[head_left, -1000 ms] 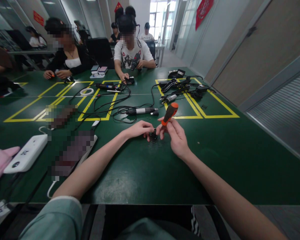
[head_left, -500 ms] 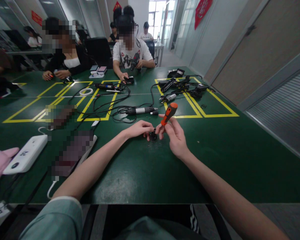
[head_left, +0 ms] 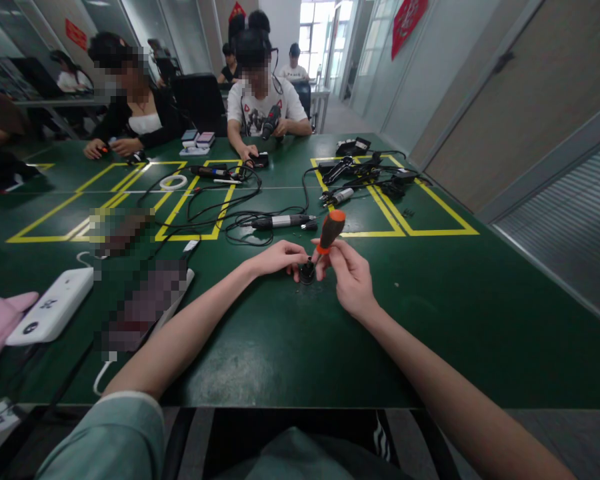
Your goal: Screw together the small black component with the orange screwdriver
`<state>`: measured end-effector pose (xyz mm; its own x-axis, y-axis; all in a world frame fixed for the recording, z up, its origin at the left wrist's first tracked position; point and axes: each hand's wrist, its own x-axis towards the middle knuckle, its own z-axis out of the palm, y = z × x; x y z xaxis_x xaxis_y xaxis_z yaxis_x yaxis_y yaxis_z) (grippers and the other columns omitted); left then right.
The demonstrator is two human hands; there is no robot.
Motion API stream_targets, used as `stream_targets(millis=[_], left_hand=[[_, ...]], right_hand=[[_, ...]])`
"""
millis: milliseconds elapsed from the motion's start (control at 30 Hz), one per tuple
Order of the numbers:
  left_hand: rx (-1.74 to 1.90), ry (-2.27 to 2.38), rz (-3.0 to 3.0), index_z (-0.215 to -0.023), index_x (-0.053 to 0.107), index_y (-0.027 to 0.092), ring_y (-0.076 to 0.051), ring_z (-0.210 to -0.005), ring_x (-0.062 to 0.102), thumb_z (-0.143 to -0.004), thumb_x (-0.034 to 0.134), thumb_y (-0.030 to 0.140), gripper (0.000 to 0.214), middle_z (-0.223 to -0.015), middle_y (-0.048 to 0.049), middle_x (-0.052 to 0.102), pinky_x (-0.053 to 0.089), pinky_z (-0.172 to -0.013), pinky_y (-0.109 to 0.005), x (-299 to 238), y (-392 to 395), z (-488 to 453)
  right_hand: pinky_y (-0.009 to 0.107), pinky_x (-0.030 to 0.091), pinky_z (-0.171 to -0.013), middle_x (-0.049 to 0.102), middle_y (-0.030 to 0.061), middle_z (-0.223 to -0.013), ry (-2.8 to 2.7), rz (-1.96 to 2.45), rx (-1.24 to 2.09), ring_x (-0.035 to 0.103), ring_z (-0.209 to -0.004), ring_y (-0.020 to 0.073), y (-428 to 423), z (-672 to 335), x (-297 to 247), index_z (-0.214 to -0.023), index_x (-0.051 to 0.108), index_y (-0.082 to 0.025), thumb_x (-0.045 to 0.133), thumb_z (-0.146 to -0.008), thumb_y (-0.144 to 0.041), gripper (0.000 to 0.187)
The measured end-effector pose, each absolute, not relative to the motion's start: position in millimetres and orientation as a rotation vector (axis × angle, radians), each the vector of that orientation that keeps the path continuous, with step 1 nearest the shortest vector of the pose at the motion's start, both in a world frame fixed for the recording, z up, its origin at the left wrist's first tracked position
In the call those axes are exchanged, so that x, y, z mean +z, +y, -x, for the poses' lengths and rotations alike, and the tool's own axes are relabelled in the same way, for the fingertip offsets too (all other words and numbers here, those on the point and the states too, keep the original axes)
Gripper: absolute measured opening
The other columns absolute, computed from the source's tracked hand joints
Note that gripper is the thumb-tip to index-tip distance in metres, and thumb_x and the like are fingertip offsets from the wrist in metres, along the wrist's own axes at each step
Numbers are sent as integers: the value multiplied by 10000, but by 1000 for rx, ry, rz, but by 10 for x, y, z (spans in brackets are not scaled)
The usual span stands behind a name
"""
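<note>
Our right hand (head_left: 354, 275) grips the orange-and-black screwdriver (head_left: 332, 230) low down; its handle now leans less and sits further left than a moment ago. That seems to line it up better with the small black part (head_left: 307, 274), which our left hand (head_left: 279, 259) pinches, well in from the bench's (head_left: 460, 327) near edge. Tip contact we cannot tell.

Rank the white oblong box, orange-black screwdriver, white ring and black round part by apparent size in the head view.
1. White oblong box
2. Orange-black screwdriver
Last, unranked: white ring and black round part, too alike to separate.
</note>
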<state>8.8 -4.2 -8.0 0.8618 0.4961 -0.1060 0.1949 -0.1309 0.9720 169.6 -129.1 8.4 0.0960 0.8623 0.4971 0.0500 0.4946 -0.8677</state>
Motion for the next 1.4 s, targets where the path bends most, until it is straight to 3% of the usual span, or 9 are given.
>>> stream_targets(millis=[167, 267, 400, 533, 633, 833, 1067, 1233, 1400], left_hand=[[286, 572, -1704, -816, 661, 125, -110, -586, 686, -913, 699, 446, 338, -757, -37, 724, 436, -568, -199, -100, -36, -97], [282, 577, -1708, -810, 664, 123, -112, -583, 685, -921, 689, 436, 333, -744, -36, 721, 435, -562, -197, -106, -31, -99], [277, 537, -1710, -887, 688, 114, -117, -599, 703, -926, 678, 436, 325, -816, -63, 743, 436, -562, -195, -100, -29, -81], [282, 518, -1721, -919, 700, 109, -113, -593, 699, -911, 686, 473, 364, -840, -75, 747, 439, -564, -193, -105, -24, -72], [281, 527, -1714, -917, 700, 111, -111, -601, 700, -908, 695, 479, 368, -843, -72, 744, 440, -568, -191, -109, -23, -76], [275, 557, -1713, -873, 684, 117, -111, -589, 699, -925, 669, 395, 283, -787, -52, 731, 437, -566, -192, -101, -25, -90], [279, 561, -1710, -878, 672, 120, -112, -581, 698, -923, 663, 366, 251, -773, -40, 730, 434, -567, -195, -93, -31, -94], [287, 571, -1718, -872, 668, 119, -109, -575, 692, -931, 648, 344, 233, -744, -29, 721, 440, -577, -197, -84, -42, -95], [298, 581, -1713, -847, 673, 122, -105, -572, 685, -931, 624, 291, 195, -689, -8, 693, 436, -574, -196, -49, -72, -99]], right_hand=[[293, 539, -595, 712, -6, -870, -1331, 818, 716, 619, -594, 115, -1314, -1641, 30, -1097, 602, -248, 709, -942, -417, 253], [290, 551, -602, 709, -22, -833, -1325, 872, 683, 628, -597, 118, -1307, -1633, 14, -1033, 613, -250, 776, -891, -335, 232], [291, 537, -583, 659, -33, -743, -1320, 955, 662, 599, -568, 116, -1280, -1665, 22, -919, 669, -234, 761, -907, -315, 124], [305, 540, -607, 697, 22, -902, -1366, 927, 574, 629, -683, 138, -1269, -1696, 55, -900, 730, -234, 725, -930, -275, 51], [319, 549, -614, 714, 15, -871, -1393, 936, 531, 638, -667, 142, -1266, -1702, 65, -928, 753, -240, 720, -929, -240, 33], [344, 611, -622, 778, 12, -949, -1391, 930, 440, 721, -678, 166, -1277, -1714, 35, -1320, 596, -281, 704, -926, -158, 427], [357, 662, -656, 759, -10, -885, -1532, 1012, 111, 733, -682, 175, -1260, -1759, 54, -1398, 514, -261, 697, -909, -188, 528], [334, 665, -692, 766, -17, -865, -1571, 1034, -4, 740, -698, 166, -1246, -1756, 69, -1356, 552, -257, 687, -907, -194, 474], [313, 641, -660, 760, -2, -878, -1593, 1049, -18, 724, -668, 158, -1265, -1735, 91, -1179, 629, -242, 661, -876, -175, 312]])
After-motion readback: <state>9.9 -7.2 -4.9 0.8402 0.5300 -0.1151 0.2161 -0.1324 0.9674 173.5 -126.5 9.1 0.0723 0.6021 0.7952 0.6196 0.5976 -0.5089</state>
